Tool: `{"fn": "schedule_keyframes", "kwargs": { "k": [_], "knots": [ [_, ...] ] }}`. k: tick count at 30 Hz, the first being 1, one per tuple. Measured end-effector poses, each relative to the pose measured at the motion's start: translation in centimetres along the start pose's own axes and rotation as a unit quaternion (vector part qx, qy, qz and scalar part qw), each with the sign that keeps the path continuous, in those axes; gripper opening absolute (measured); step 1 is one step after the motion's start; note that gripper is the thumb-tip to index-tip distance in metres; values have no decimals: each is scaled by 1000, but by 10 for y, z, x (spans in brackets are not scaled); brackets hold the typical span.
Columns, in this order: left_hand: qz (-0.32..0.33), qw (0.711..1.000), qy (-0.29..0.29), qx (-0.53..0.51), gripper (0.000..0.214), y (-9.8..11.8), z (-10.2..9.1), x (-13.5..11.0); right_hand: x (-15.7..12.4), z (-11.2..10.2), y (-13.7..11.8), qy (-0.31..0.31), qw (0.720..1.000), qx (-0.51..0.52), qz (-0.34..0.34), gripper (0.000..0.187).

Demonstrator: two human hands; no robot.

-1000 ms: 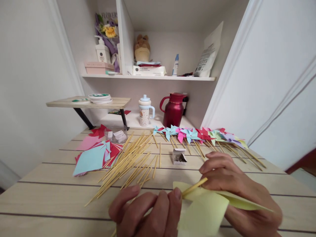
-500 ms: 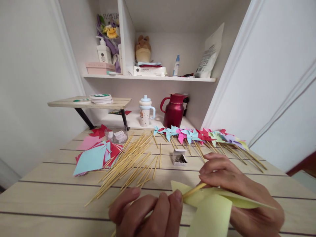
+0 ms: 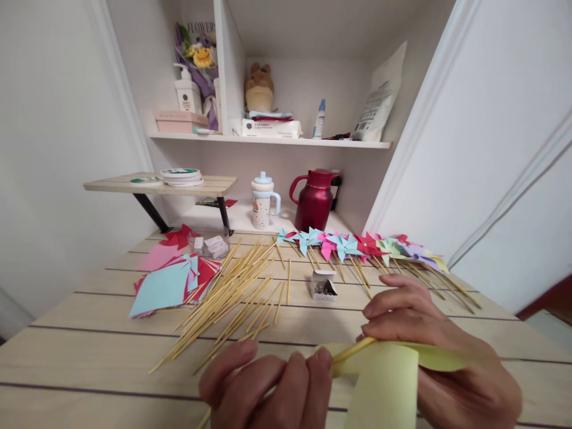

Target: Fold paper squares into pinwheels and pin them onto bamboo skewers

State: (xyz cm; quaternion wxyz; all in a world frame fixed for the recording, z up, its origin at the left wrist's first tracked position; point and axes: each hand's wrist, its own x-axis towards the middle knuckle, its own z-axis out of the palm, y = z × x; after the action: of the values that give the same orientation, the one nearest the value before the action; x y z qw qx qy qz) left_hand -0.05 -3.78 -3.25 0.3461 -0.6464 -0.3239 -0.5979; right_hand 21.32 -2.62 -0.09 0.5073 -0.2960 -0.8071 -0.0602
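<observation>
My left hand (image 3: 272, 384) is closed round a thin wooden stick (image 3: 353, 350), whose end points up and right from the fingers. At that end, my right hand (image 3: 429, 333) pinches a pale yellow-green paper pinwheel (image 3: 384, 381) against the stick. The pinwheel's folded blades spread below and behind the stick. A small shiny bit shows at the right fingertips, too small to name for certain. Beyond the hands stands a small open box (image 3: 324, 286) of metal pins. To the left lies a loose pile of wooden sticks (image 3: 223, 304).
Finished paper pinwheels (image 3: 344, 245) lie in a row along the back right. Coloured paper squares (image 3: 161, 289) and a clear box (image 3: 210, 245) are at the left. A tumbler (image 3: 263, 202) and a red jug (image 3: 315, 199) stand behind, beside a small raised shelf (image 3: 214, 186).
The right hand has shifted slightly down and right, turning the pinwheel so its right blade tilts differently. The left hand keeps its grip on the stick.
</observation>
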Motion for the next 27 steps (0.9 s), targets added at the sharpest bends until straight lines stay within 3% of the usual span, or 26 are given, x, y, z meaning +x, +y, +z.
{"fn": "schedule_keyframes", "kwargs": {
  "k": [2,5,10,14,18,27],
  "knots": [
    [10,999,-26,-29,15,-7,0,5,1,-1,0,2,1000,-13,1,17],
    [25,990,-112,-80,16,-14,2,13,3,-2,2,11,1000,-28,-8,20],
    [-74,979,-151,-117,21,-13,11,13,4,-4,5,12,998,-48,-39,28],
    [-107,979,-117,-132,19,-6,15,8,1,-4,6,-2,997,-59,-44,31],
    [-100,985,-69,-124,19,-1,14,9,1,-2,6,2,998,-48,-38,33],
    [-116,984,-63,-120,20,-2,13,8,-2,-1,14,-15,998,-31,-46,38]
  ]
}}
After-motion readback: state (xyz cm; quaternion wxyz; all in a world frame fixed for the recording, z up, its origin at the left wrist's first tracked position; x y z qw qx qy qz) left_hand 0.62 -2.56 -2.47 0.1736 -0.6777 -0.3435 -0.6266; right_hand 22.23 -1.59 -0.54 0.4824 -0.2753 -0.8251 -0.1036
